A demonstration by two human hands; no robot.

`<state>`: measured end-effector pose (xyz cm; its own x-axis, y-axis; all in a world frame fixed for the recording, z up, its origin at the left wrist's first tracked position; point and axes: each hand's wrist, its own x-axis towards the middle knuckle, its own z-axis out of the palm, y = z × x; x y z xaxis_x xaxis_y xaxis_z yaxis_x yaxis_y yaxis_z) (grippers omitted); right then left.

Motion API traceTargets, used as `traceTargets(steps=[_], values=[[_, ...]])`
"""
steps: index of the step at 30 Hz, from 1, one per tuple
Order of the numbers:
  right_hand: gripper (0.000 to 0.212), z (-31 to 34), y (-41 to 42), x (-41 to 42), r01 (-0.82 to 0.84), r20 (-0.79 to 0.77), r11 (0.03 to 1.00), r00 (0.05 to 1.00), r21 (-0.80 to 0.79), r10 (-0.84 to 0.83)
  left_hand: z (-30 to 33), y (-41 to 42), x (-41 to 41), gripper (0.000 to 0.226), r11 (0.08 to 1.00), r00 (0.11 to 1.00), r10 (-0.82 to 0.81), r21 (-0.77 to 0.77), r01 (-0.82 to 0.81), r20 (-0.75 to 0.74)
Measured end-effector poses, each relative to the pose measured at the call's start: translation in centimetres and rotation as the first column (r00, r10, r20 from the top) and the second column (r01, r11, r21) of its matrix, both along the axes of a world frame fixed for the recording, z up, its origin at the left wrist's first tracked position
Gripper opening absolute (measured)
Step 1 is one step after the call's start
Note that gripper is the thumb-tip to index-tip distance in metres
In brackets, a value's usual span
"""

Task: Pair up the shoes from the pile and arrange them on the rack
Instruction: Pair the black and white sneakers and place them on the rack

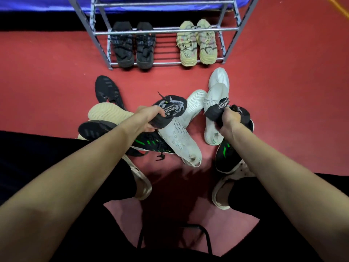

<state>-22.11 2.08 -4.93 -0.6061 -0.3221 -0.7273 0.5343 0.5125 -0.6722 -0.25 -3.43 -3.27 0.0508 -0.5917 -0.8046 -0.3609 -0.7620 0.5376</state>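
Collar grips on both sides, presumably so the two white shoes could be lifted as one pair. Left hand (pixel 151 118) was clenched round the dark knit collar of a white shoe (pixel 177 137) lying across the pile (pixel 113 118). Right hand (pixel 229 120) was pinching the collar of the second white shoe (pixel 217 95), set toe toward the rack (pixel 166 32). Pile was left on the red floor (pixel 47 82), near the rack but apart from it. Bottom shelf was loaded with a black pair (pixel 133 46) at left and a yellowish pair (pixel 196 44) at right, a gap kept between them. Upper rail showed no shoes.
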Motion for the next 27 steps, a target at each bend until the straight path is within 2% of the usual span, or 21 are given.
traceTargets(steps=[3,5,7,8,12,14,18,21,24,27], values=[[0.016,2.0,0.6,0.1,-0.142,-0.121,0.989,0.983,-0.031,0.137,0.9,0.1,-0.2,0.018,0.998,0.998,0.054,0.035,-0.053,-0.019],[0.004,3.0,0.7,0.3,-0.237,-0.157,0.969,0.962,-0.066,0.225,1.5,0.1,-0.3,0.014,0.989,0.985,0.14,0.071,-0.133,-0.105],[0.028,3.8,0.6,0.4,-0.308,-0.208,0.947,0.936,-0.089,0.285,2.6,0.3,-0.2,0.008,0.971,0.963,0.19,0.183,-0.155,-0.191],[0.032,4.6,0.4,0.7,-0.359,-0.242,0.928,0.913,-0.097,0.328,3.2,0.4,0.0,0.007,0.956,0.942,0.23,0.237,-0.172,-0.244],[0.01,6.9,-0.7,2.2,-0.483,-0.343,0.857,0.847,-0.18,0.406,5.4,-0.1,1.6,0.015,0.911,0.79,0.391,0.318,-0.261,-0.473],[0.013,7.9,-1.6,3.0,-0.499,-0.343,0.831,0.846,-0.246,0.407,6.6,-1.1,2.9,0.018,0.916,0.75,0.392,0.298,-0.267,-0.533],[0.029,8.9,-4.4,4.8,-0.578,-0.436,0.767,0.788,-0.279,0.435,9.1,-4.3,5.5,0.021,0.939,0.762,0.343,0.187,-0.288,-0.55],[0.023,9.1,-7.1,6.5,-0.608,-0.437,0.734,0.773,-0.302,0.46,10.4,-6.8,7.2,0.027,0.933,0.77,0.352,0.131,-0.336,-0.533],[0.023,8.6,-10.5,8.0,-0.632,-0.46,0.72,0.751,-0.289,0.474,10.7,-9.6,8.1,0.008,0.924,0.786,0.363,0.088,-0.371,-0.501],[0.018,8.4,-14.2,9.4,-0.669,-0.504,0.688,0.713,-0.281,0.488,9.9,-13.0,8.9,0.004,0.917,0.796,0.365,0.037,-0.398,-0.484]])
